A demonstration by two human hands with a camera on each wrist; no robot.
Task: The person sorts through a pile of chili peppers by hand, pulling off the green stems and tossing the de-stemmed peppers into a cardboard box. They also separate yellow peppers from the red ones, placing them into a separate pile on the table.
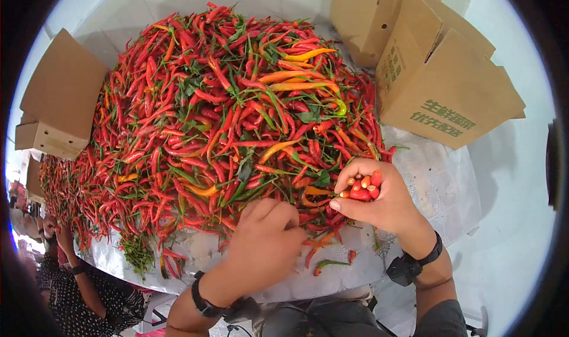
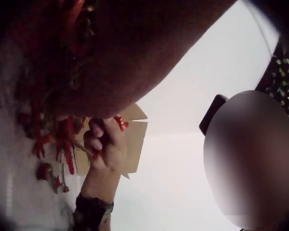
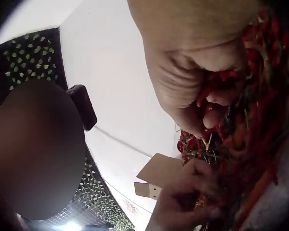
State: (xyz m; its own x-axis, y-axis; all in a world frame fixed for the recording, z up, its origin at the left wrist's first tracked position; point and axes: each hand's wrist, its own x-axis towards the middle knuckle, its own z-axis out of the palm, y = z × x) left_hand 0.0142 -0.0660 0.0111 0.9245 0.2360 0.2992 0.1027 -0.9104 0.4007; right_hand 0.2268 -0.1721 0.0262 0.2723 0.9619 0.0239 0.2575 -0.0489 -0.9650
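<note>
A big heap of red chili peppers (image 1: 195, 118), some orange or green and many with stems, covers most of the table. My right hand (image 1: 388, 201) is at the heap's right front edge and grips a small bunch of red chilies (image 1: 361, 189), their stem ends facing up between thumb and fingers. At the front edge of the heap, my left hand (image 1: 264, 242) reaches down with bent fingers. Its fingertips are hidden in the head view and blurred in the right wrist view, so I cannot tell whether they hold a chili.
A printed cardboard box (image 1: 438, 82) stands at the back right, another carton (image 1: 62, 100) at the left. Loose chilies (image 1: 332, 263) and a clump of green stems (image 1: 137, 254) lie along the front of the plastic-covered table (image 1: 438, 183). Another person's arm (image 1: 83, 278) is at lower left.
</note>
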